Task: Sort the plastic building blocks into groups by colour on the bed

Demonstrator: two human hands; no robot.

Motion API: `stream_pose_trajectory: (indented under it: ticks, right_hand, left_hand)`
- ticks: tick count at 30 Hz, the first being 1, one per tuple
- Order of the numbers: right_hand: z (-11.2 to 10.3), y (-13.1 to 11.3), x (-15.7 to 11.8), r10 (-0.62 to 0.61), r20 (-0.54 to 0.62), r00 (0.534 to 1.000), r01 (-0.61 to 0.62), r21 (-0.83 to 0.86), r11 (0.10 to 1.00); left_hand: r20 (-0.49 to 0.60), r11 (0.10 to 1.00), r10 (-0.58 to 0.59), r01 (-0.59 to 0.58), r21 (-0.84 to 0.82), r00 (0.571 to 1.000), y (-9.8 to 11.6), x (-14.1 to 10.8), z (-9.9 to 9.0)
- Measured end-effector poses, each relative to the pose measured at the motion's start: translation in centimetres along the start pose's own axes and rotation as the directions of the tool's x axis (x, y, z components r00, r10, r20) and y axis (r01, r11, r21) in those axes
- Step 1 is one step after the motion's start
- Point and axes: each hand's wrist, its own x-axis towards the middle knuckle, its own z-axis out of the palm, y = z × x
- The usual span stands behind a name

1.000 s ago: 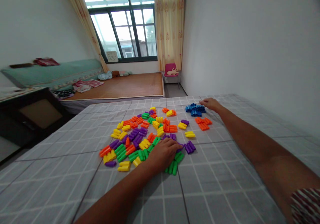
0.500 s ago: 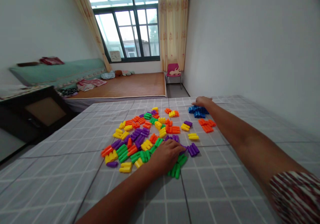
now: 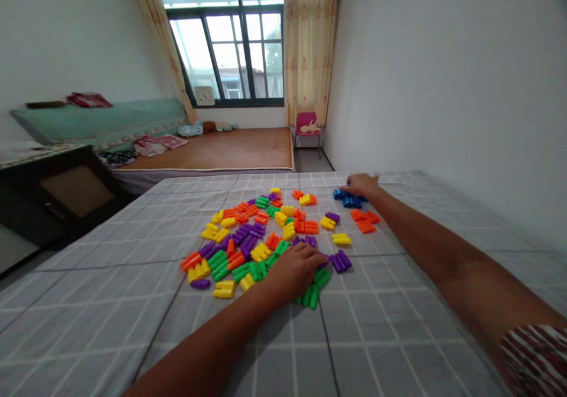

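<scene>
- Blue pieces [image 3: 352, 201]: on worktop [image 3: 376, 338]; apparently light, stiff, smooth; best pinched across the sides.
- Right hand [image 3: 365, 184]: at blue pieces' far edge; grip indeterminable.
- Left hand [image 3: 296, 272]: over green pieces [image 3: 314, 295], nearer the viewer than blue pieces; grip indeterminable.

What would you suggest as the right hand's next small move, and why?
I would probably draw the right hand slightly back from the blue pieces: it lies over their far edge and hides part of them, so its grip, if any, cannot be judged. The left hand is off among green pieces.
</scene>
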Motion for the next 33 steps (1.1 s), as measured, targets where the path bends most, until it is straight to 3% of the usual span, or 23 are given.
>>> stream_pose_trajectory:
  ticks: [6,11,16,18,22,27,33]
  right_hand:
    - [-0.2,0.9,-1.0,-0.015,-0.120,0.993,0.019,0.031,0.999]
    - [-1.0,1.1,-1.2,-0.125,-0.123,0.985,0.132,0.051,0.990]
    - [-1.9,2.3,-2.4,-0.088,-0.295,0.952,0.134,0.141,0.981]
    - [-1.8,3.6,-3.5,-0.135,-0.243,0.961,0.180,0.175,0.968]
    - [-0.3,6.5,-6.4,-0.276,0.020,0.961,0.263,0.252,0.932]
    - [2.2,8.4,-9.2,-0.299,0.050,0.953,0.261,0.371,0.891]
    - [3.3,8.2,-11.0,-0.269,0.131,0.954,0.165,0.519,0.839]
  left_hand:
    - [-0.018,1.000,0.002,-0.001,0.013,1.000,0.1,-0.1,0.1]
    - [-0.016,1.000,0.003,-0.003,0.008,1.000,0.1,-0.1,0.0]
    - [-0.021,1.000,0.007,-0.007,0.005,1.000,-0.1,-0.1,0.3]
    - [-0.025,1.000,0.010,-0.010,0.009,1.000,-0.3,-0.1,0.5]
    - [-0.020,0.999,0.031,-0.030,0.009,0.999,-0.5,-0.1,0.7]
    - [-0.025,0.999,0.031,-0.031,0.021,0.999,-0.4,0.0,0.5]
    - [-0.040,0.999,0.031,-0.030,0.022,0.999,-0.4,0.2,0.4]
